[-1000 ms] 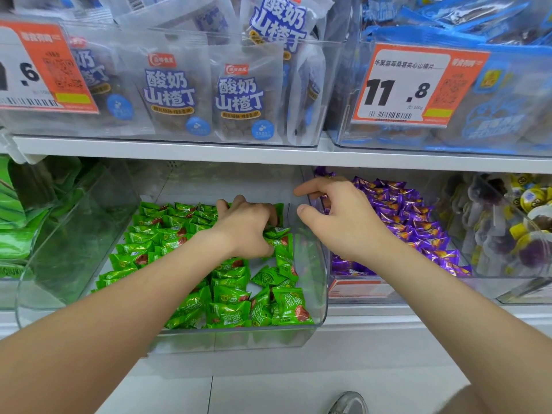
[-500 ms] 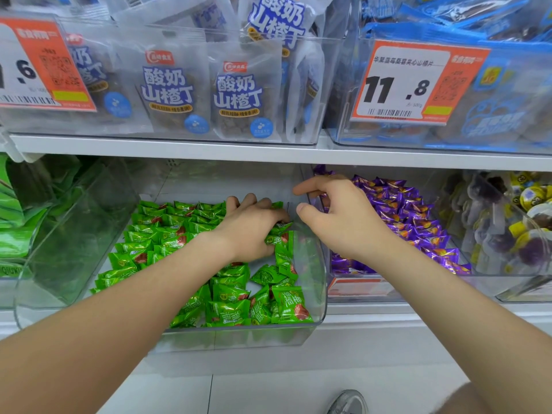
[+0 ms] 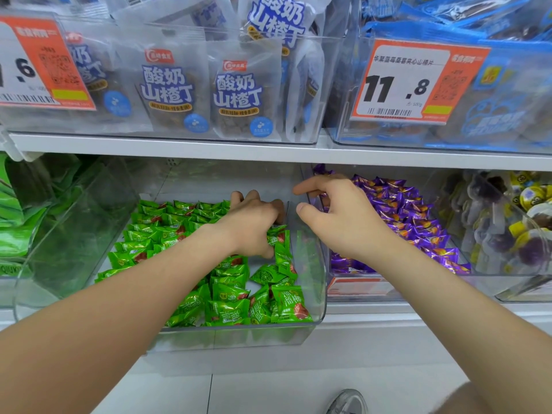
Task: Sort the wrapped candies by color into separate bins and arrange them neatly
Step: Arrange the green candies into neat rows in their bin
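- Left hand (image 3: pixel 254 225): palm down at the rear right corner of the middle bin (image 3: pixel 239 336), with the fingers curled down into the green candies (image 3: pixel 227 306). The fingertips are hidden, so it cannot be told whether they grip a candy.
- Right hand (image 3: pixel 343 222): raised over the left wall of the neighbouring bin (image 3: pixel 397 294). The thumb and index finger are spread apart with nothing between them, and the other fingers bend down toward the purple candies (image 3: pixel 403 216).
- Both forearms reach in from the front edge of the shelf (image 3: pixel 418 312), almost parallel.
- Sorting status: judged complete where visible. Green candies occupy the middle bin and purple candies the bin to its right, with no stray colour visible in either.
- Arranging status: partial. Green candies lie in even rows toward the rear left corner, while those at the front right corner lie tilted and overlapping. Straightening them appears to be the work that remains.
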### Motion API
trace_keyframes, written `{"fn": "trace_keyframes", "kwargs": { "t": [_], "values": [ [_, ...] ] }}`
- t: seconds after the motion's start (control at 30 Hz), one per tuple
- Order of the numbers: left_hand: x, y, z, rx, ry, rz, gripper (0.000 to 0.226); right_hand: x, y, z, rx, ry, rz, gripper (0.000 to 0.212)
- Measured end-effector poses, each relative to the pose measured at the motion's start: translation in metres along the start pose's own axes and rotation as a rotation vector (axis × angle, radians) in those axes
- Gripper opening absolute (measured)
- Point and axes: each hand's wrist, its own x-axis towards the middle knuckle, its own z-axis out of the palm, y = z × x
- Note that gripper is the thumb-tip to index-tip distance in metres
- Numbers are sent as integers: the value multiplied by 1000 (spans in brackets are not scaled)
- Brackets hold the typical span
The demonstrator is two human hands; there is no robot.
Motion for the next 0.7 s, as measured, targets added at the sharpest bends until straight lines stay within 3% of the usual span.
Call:
{"fn": "trace_keyframes", "kwargs": {
  "t": [0.27, 0.4, 0.53, 0.7],
  "values": [
    [-7, -4, 0, 9, 148, -22, 69, -2, -5, 1, -67, -8, -2, 44],
    [-16, -8, -5, 45, 145, -92, 65, 0, -8, 4, -149, 13, 9, 44],
    [-24, -9, -2, 71, 154, -177, 56, -1, -11, 3, -303, 30, -26, 36],
    [-26, -5, -3, 145, 138, -243, 62, -3, -22, 1, -450, 4, -147, 25]
  ]
}}
